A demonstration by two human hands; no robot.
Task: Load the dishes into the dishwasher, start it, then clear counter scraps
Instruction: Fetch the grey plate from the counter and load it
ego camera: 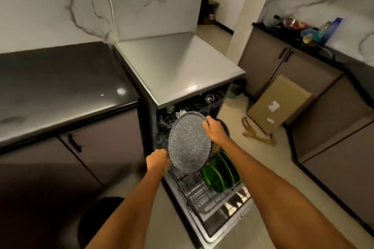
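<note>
Above the pulled-out rack (194, 190), both grips, left hand (157, 160) and right hand (214, 129), clasp the glass plate's (189, 141) opposite rims.

A home kitchen is showing here: a dishwasher (194, 107) is standing open with green plates (220, 172) sitting in its pulled-out lower rack (194, 192), dark glossy tabletops (60, 87) are running over handled cabinets (101, 157), and marble-veined wall panels (50, 2) are rising behind them.

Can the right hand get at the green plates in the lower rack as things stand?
Probably not yet: the right hand and left hand both grip the speckled tray, held above the rack beside the green plates.
</note>
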